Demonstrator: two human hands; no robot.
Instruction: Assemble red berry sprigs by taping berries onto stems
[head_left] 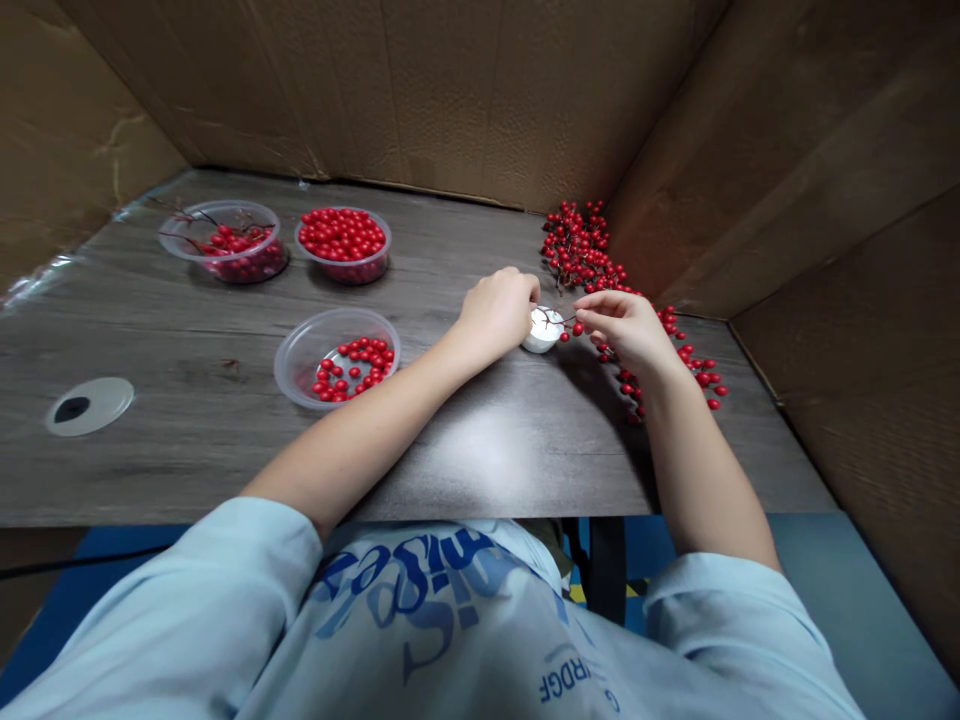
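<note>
My left hand (pixel 498 308) is curled round a small white round object (pixel 541 331) on the grey wooden table (pixel 480 450). My right hand (pixel 626 325) pinches a thin twig with red berries (pixel 576 328), whose tip rests over the white object. A pile of red berry sprigs (pixel 585 250) lies behind and beneath my right hand, trailing toward the table's right edge.
Three clear plastic bowls sit to the left: one with a few loose berries (pixel 337 357), one full of berries (pixel 343 243), one with berries and bare twigs (pixel 223 240). A round cable cover (pixel 88 405) is at front left. Cardboard walls (pixel 480 90) enclose the table.
</note>
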